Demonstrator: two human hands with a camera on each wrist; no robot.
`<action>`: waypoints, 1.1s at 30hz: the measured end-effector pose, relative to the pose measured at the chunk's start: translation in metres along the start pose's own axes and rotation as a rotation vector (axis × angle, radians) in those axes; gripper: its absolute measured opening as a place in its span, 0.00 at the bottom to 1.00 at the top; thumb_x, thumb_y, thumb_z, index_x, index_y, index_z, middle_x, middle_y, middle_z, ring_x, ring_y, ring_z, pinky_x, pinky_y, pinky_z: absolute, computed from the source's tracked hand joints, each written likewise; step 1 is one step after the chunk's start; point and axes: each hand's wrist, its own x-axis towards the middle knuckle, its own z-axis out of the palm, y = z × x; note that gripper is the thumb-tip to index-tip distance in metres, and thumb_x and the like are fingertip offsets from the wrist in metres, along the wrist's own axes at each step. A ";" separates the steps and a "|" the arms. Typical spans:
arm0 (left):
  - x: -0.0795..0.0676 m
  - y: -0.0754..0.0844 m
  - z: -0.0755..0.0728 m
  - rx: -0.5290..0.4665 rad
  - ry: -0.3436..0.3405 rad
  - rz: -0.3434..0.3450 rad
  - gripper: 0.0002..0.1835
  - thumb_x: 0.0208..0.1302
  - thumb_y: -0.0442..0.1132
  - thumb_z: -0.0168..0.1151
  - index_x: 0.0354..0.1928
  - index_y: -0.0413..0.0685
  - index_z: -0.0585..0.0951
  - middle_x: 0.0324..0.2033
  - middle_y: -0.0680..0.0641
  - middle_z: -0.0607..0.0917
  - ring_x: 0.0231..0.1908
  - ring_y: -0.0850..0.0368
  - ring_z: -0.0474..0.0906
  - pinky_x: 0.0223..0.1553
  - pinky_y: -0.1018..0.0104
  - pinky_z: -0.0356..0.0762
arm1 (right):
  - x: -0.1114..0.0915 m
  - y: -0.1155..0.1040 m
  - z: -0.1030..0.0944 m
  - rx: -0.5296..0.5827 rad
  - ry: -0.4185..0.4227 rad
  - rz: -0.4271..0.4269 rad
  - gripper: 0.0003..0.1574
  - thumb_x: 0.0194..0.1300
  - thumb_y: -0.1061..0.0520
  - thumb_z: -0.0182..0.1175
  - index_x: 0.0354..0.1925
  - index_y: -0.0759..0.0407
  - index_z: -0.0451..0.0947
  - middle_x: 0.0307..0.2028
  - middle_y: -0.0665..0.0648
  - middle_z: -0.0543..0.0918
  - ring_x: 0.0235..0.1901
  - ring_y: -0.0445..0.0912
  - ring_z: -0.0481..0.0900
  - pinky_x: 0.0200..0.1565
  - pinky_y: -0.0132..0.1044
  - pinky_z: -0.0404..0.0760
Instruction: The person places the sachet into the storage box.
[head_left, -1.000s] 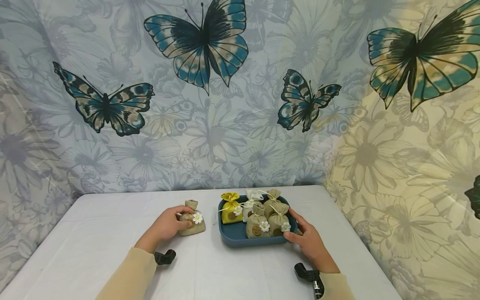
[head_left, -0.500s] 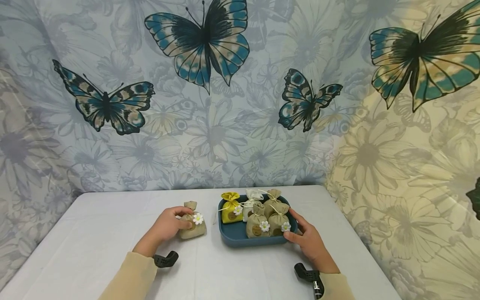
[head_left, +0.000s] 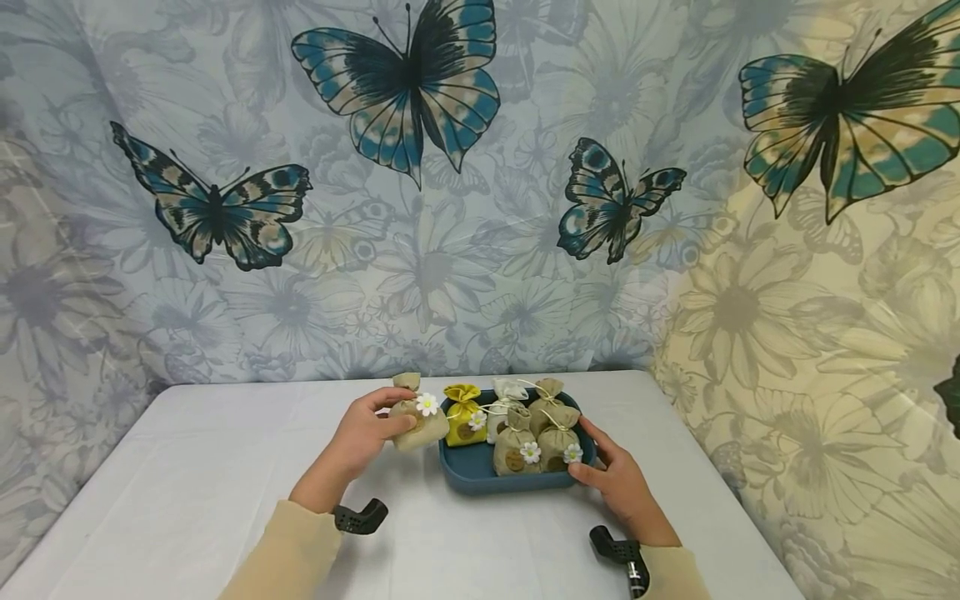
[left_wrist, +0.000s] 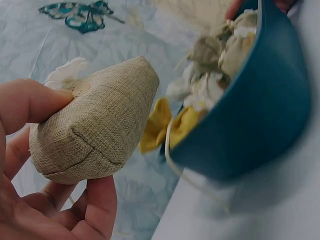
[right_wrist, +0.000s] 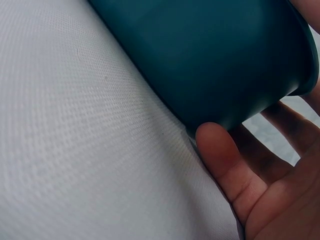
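Note:
My left hand (head_left: pixel 358 437) pinches a small beige cloth drawstring pouch (head_left: pixel 424 428) with a white flower on it, thumb in front and fingers behind. The pouch is in the air beside the left end of a blue tray (head_left: pixel 510 483). In the left wrist view the seamed base of the pouch (left_wrist: pixel 107 120) faces the camera. At the tray's right end, my right hand (head_left: pixel 618 479) holds it, its thumb against the front corner. In the right wrist view that thumb touches the low outer wall of the tray (right_wrist: pixel 210 60).
Inside the tray stand a yellow pouch (head_left: pixel 465 421), a white pouch (head_left: pixel 497 421) and several beige pouches (head_left: pixel 516 446), some with white flowers. A white cloth (head_left: pixel 187 500) covers the table. Behind it hangs a butterfly-printed backdrop (head_left: pixel 450 292).
My left hand has lifted the beige pouch from the table and carried it right, up to the tray's left end. My right hand and the tray have stayed in place.

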 end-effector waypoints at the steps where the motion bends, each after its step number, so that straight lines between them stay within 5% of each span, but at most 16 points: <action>1: 0.000 0.003 0.004 0.002 -0.008 0.009 0.19 0.57 0.31 0.71 0.52 0.45 0.85 0.54 0.42 0.77 0.48 0.46 0.72 0.43 0.60 0.75 | 0.000 0.000 0.000 -0.001 0.000 -0.001 0.50 0.63 0.57 0.70 0.77 0.53 0.58 0.74 0.62 0.57 0.70 0.67 0.55 0.64 0.63 0.60; 10: -0.001 0.014 0.031 0.022 -0.094 0.042 0.18 0.57 0.31 0.73 0.51 0.47 0.85 0.50 0.46 0.81 0.38 0.51 0.79 0.33 0.59 0.77 | 0.000 -0.002 0.001 0.003 -0.008 -0.007 0.49 0.63 0.57 0.70 0.77 0.52 0.58 0.74 0.62 0.57 0.70 0.67 0.54 0.64 0.64 0.60; 20: 0.004 0.003 0.056 0.270 -0.132 0.204 0.15 0.61 0.37 0.71 0.50 0.57 0.86 0.51 0.54 0.81 0.42 0.52 0.76 0.39 0.57 0.77 | 0.000 -0.003 0.001 -0.027 0.015 -0.007 0.50 0.62 0.54 0.71 0.76 0.53 0.59 0.73 0.63 0.59 0.70 0.67 0.56 0.64 0.63 0.58; 33: 0.004 -0.009 0.068 0.285 -0.118 0.156 0.14 0.58 0.41 0.74 0.47 0.56 0.87 0.42 0.54 0.82 0.40 0.53 0.73 0.34 0.58 0.72 | 0.000 -0.002 0.000 0.002 0.003 0.006 0.50 0.62 0.57 0.70 0.77 0.53 0.58 0.74 0.63 0.58 0.70 0.67 0.55 0.64 0.63 0.59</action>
